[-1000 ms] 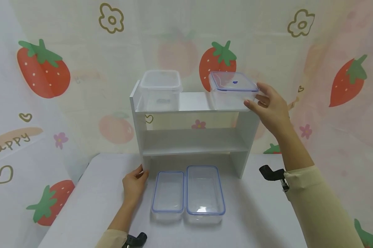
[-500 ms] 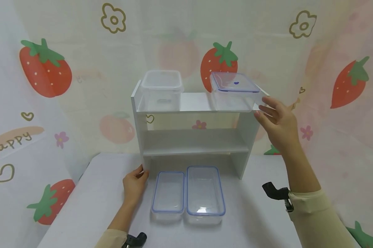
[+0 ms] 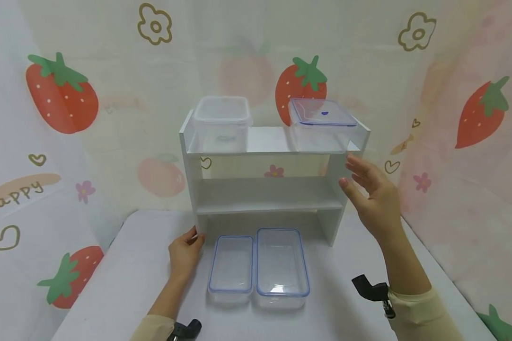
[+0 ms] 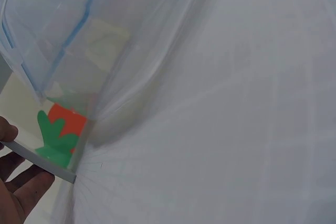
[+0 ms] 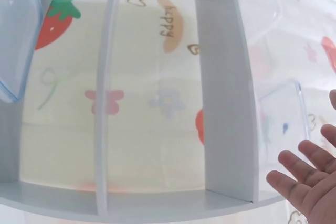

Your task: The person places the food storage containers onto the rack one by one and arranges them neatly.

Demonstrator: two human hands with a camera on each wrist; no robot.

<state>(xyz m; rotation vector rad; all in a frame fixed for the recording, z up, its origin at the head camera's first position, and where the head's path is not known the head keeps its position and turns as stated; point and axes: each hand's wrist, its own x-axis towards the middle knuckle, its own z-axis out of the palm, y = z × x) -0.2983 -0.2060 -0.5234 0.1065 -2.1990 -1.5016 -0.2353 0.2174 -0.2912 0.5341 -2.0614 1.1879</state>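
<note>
A small white shelf rack stands on the table. My left hand pinches the front edge of its left side panel near the bottom; in the left wrist view the thumb and fingers lie on either side of the panel. My right hand hovers beside the rack's right side, fingers extended, holding nothing. On the top board sit a clear lidded food container at the left and a blue-rimmed food container at the right. The middle board bears nothing.
Two clear blue-rimmed containers, a smaller one and a larger one, stand side by side on the white table before the rack. Strawberry-printed cloth hangs behind and at both sides.
My right hand has let go of the blue-rimmed container at the top right and moved down, away from it. The left hand keeps its grip on the rack.
</note>
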